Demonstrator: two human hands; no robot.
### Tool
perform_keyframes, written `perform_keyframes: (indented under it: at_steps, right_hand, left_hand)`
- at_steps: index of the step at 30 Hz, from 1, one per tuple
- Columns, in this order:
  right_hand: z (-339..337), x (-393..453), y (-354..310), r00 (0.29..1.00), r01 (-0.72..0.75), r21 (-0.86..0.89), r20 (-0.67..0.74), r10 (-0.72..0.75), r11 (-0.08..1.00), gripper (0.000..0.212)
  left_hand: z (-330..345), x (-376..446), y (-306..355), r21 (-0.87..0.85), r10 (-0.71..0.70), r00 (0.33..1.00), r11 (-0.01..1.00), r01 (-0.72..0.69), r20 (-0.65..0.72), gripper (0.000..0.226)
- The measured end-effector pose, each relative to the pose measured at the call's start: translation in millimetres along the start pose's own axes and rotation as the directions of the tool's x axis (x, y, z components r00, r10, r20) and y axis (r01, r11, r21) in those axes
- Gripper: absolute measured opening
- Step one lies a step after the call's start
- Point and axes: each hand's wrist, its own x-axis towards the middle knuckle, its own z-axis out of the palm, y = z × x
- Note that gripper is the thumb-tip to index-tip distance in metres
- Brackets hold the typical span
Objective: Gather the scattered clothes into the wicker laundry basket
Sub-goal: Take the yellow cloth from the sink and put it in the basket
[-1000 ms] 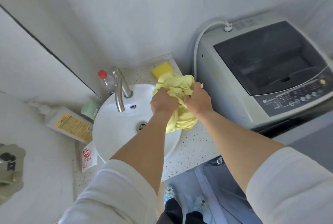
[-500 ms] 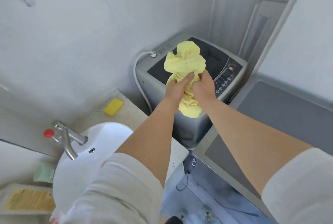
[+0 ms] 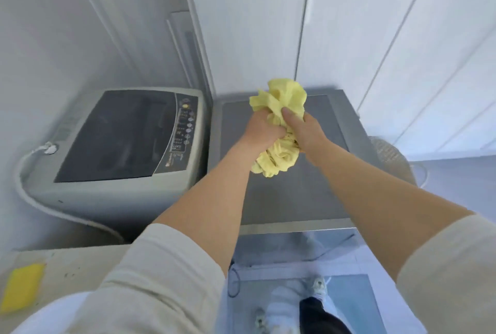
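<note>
- sleeves [image 3: 150, 288] in pale beige fill the lower left and lower right of the frame, pushed up to leave both forearms bare.
- shoes [image 3: 318, 285] and a dark trouser leg show at the bottom centre, standing on a pale blue floor.
- yellow sponge [image 3: 22, 286] lies on a speckled counter [image 3: 80, 264] at the lower left edge.
- left hand [image 3: 261, 132] and right hand [image 3: 304, 129] meet at the centre of the frame, both closed tight around a bunched yellow cloth [image 3: 279, 104]; fabric spills out above the fists and hangs below them.
- the cloth is held in the air over a flat grey appliance top [image 3: 303, 194], not touching it.
- washing machine [image 3: 123, 140] with a dark lid and a button panel sits at centre left, just beside the grey top; a pale hose [image 3: 29, 188] curves down its left side.
- wicker laundry basket [image 3: 389, 156] shows only as a blurred woven edge at centre right, behind the grey top's right side and well apart from the cloth.
- white panelled wall [image 3: 349, 24] fills the upper frame.
</note>
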Motion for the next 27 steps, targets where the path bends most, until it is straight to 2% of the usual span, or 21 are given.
perform_keyframes:
  at_steps: [1, 3, 5, 7, 9, 11, 13, 14, 16, 19, 21, 24, 25, 27]
  right_hand:
    - [-28.2, -1.2, 1.6, 0.991, -0.006, -0.087, -0.135, -0.006, 0.996, 0.030]
    - [-76.8, -4.0, 4.2, 0.923, -0.065, -0.204, -0.384, -0.019, 0.977, 0.040]
    - [-134.6, -14.1, 9.2, 0.808, -0.151, -0.173, -0.588, 0.021, 0.973, 0.050]
    - [-177.2, -22.2, 14.3, 0.720, -0.174, -0.097, -0.692, 0.060, 0.980, 0.054]
    - [-223.6, -33.2, 16.0, 0.655, -0.160, -0.041, -0.752, 0.075, 0.986, 0.054]
    - [-260.4, -42.0, 13.4, 0.605, -0.115, 0.003, -0.793, 0.072, 0.993, 0.051]
    - [-302.1, -46.3, 9.4, 0.574, -0.024, 0.083, -0.815, 0.082, 0.996, 0.043]
    - [-315.7, -46.8, 5.1, 0.567, 0.034, 0.130, -0.819, 0.088, 0.991, 0.039]
    - [-348.4, -48.8, -4.8, 0.566, 0.106, 0.184, -0.819, 0.093, 0.977, 0.037]
    - [-393.0, -49.9, -22.6, 0.584, 0.191, 0.282, -0.802, 0.122, 0.940, 0.039]
    - [-424.5, -52.1, -32.3, 0.611, 0.226, 0.358, -0.776, 0.154, 0.906, 0.041]
    - [-480.5, -59.8, -40.8, 0.634, 0.268, 0.407, -0.757, 0.158, 0.873, 0.039]
    - [-498.8, -61.8, -39.8, 0.621, 0.278, 0.396, -0.769, 0.150, 0.875, 0.039]
    - [-543.0, -69.4, -30.8, 0.546, 0.273, 0.358, -0.822, 0.162, 0.893, 0.040]
  left_hand:
    - [25.6, 2.9, 8.2, 0.009, 0.024, 0.997, 1.000, -0.024, 0.076, 0.022]
    - [66.5, 3.7, 20.8, -0.020, 0.043, 0.980, 0.999, -0.039, 0.194, 0.032]
    - [111.2, 5.4, 31.5, -0.006, 0.013, 0.962, 1.000, -0.012, 0.271, 0.052]
    - [141.7, 11.2, 30.2, 0.071, -0.050, 0.955, 0.997, 0.030, 0.294, 0.052]
    - [179.7, 20.3, 33.9, 0.218, -0.117, 0.945, 0.975, 0.051, 0.304, 0.039]
    - [217.7, 25.1, 40.8, 0.441, -0.217, 0.940, 0.894, 0.084, 0.262, 0.043]
    - [264.8, 24.6, 54.9, 0.560, -0.321, 0.924, 0.814, 0.157, 0.208, 0.078]
    - [282.4, 24.7, 59.6, 0.544, -0.345, 0.911, 0.821, 0.175, 0.227, 0.103]
    - [322.6, 22.6, 76.7, 0.503, -0.271, 0.910, 0.861, 0.083, 0.313, 0.138]
    - [385.3, 25.0, 101.1, 0.493, -0.108, 0.928, 0.866, -0.089, 0.357, 0.155]
    - [428.2, 30.3, 114.5, 0.301, 0.021, 0.935, 0.944, -0.135, 0.354, 0.139]
    - [486.7, 33.0, 139.3, -0.016, 0.079, 0.947, 0.997, -0.078, 0.311, 0.075]
    - [500.8, 34.1, 147.1, -0.053, 0.065, 0.952, 0.997, -0.051, 0.298, 0.059]
    - [527.3, 37.9, 164.8, -0.110, 0.041, 0.965, 0.994, -0.013, 0.258, 0.031]
